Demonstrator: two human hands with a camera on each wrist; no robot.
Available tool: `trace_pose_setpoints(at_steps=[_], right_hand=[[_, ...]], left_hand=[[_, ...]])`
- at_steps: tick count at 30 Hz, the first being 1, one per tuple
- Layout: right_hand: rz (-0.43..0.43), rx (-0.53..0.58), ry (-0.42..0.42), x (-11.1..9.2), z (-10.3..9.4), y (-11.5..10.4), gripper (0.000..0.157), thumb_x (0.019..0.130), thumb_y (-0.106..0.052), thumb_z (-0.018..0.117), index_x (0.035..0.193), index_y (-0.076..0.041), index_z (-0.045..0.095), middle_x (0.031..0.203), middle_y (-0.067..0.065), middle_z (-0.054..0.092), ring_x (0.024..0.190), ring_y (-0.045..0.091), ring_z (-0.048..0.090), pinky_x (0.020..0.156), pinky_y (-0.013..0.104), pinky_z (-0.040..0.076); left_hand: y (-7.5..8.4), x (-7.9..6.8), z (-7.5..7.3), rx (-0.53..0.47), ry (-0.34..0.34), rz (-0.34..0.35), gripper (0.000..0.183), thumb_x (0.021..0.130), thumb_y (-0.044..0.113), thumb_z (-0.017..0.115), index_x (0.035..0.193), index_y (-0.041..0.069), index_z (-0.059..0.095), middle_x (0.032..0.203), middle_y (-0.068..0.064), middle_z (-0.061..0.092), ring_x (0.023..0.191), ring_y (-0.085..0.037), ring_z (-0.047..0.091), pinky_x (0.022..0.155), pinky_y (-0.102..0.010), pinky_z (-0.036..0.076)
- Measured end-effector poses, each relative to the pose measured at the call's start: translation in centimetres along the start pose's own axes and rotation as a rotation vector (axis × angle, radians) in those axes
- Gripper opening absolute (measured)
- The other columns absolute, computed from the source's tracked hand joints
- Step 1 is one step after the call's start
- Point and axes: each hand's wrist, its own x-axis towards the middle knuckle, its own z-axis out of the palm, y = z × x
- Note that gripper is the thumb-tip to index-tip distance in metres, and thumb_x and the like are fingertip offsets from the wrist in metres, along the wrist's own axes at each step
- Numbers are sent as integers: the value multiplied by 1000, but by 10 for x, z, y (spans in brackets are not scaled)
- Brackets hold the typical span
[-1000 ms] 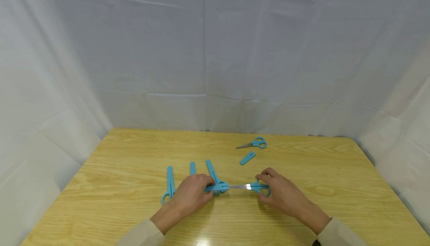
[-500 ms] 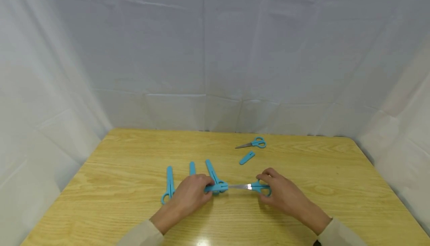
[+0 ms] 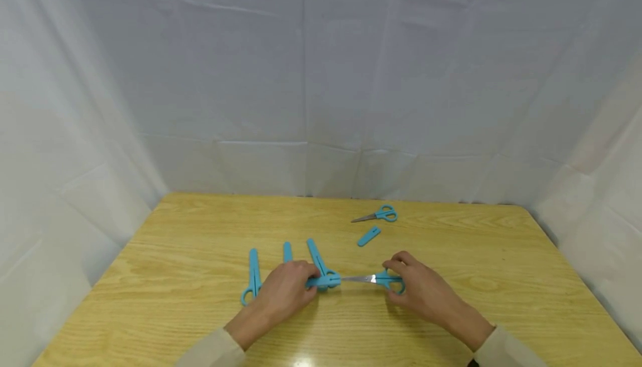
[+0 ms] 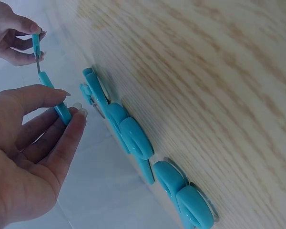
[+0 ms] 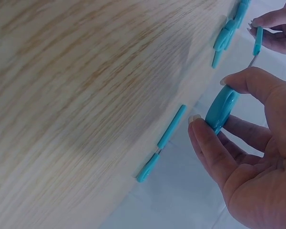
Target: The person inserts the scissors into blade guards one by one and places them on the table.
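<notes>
My left hand [image 3: 282,290] pinches a blue blade cover [image 4: 62,113] between thumb and fingers. My right hand [image 3: 428,292] grips a pair of scissors [image 3: 384,279] by its blue handle loops. Its metal blades are closed together and point left, with the tips right at the mouth of the cover. Both pieces are held over the table in the wrist views. Below and behind the left hand lie covered scissors: one [image 3: 254,272] at the left, another [image 3: 287,251] mostly hidden by the hand, and a third [image 3: 315,253] under the held cover.
On the wooden table [image 3: 200,222], farther back, lie bare-bladed scissors [image 3: 387,213] with blue handles. A loose blue cover [image 3: 369,236] rests just in front of them. White sheeting [image 3: 321,105] hangs behind the table and at both sides.
Almost nothing differs. Both hands keep their holds, with the cover and scissors end to end; the held cover sits very slightly lower in the head view.
</notes>
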Motion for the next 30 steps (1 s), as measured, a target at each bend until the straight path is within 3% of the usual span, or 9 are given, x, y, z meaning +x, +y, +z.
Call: trace_pose_setpoints(at_steps=[23, 30], right_hand=[[-9, -14, 2, 1, 1, 0, 44, 81, -19, 75, 119, -2, 62, 113, 7, 54, 88, 14, 59, 70, 29, 52], [-25, -57, 42, -1, 2, -1, 44, 80, -20, 75, 118, -3, 63, 112, 6, 55, 88, 13, 59, 69, 29, 52]], left_hand=[[0, -2, 1, -24, 5, 8, 12, 80, 8, 73, 92, 8, 74, 81, 1, 66, 71, -9, 60, 60, -25, 50], [0, -2, 0, -24, -13, 0, 12, 80, 9, 73, 93, 8, 74, 82, 1, 67, 72, -10, 61, 61, -25, 51]])
